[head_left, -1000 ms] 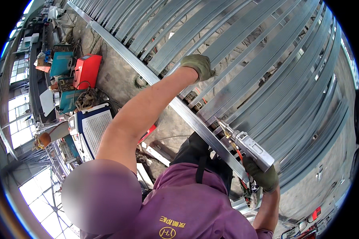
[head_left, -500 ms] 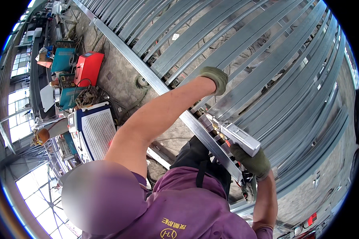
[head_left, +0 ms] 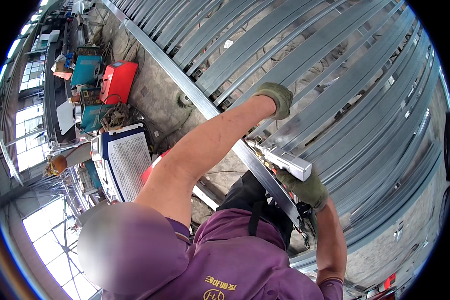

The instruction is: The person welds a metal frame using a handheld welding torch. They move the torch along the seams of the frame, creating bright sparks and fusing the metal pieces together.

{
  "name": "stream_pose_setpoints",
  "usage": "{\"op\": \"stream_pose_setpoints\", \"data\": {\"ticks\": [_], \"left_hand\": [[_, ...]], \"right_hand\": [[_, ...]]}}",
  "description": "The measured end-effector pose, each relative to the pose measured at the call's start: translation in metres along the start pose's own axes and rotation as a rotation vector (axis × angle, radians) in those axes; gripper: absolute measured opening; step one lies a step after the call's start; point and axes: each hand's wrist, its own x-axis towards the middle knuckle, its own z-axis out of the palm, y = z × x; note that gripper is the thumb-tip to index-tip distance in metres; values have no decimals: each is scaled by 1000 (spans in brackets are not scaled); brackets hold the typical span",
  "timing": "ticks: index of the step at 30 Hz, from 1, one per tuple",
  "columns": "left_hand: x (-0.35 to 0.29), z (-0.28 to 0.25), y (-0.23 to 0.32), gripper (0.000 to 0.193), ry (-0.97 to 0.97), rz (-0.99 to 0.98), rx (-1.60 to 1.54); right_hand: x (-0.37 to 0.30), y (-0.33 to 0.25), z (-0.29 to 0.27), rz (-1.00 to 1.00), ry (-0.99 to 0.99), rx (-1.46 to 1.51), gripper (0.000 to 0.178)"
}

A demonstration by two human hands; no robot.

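Observation:
My left hand [head_left: 276, 99], in an olive-green work glove, is curled over a narrow metal bar [head_left: 330, 67] of a large galvanized frame. The undersides of its fingers are hidden. In the same kind of glove, my right hand [head_left: 305, 189] grips a handheld welding gun [head_left: 289, 162] with a boxy silver body. Its slim tip points up-left, close to where the bars meet the long edge rail [head_left: 182, 82]. From this view I cannot tell whether the tip touches the metal. Brass-coloured parts and a bit of red show below the gun.
Wide slats [head_left: 260, 42] and narrow bars run across the frame to the upper right. Beyond the rail, at left, stand a red machine [head_left: 119, 80], teal machines [head_left: 87, 69] and a white-and-blue cabinet [head_left: 130, 160]. Cables lie on the concrete floor.
My right hand has brought the welding gun up and left, closer to the rail. My left hand keeps its place on the bar, while the whole view has shifted slightly right.

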Motion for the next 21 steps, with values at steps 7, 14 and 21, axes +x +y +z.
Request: {"op": "stream_pose_setpoints", "data": {"ticks": [7,14,21], "left_hand": [[1,-4,4,40,-18,1,10],[14,7,3,42,-8,21,59],[34,28,-7,37,130,87,34]], "right_hand": [[5,12,0,-68,27,36,43],[2,2,-7,-97,-4,-55,43],[8,-13,2,-305,0,-226,40]]}}
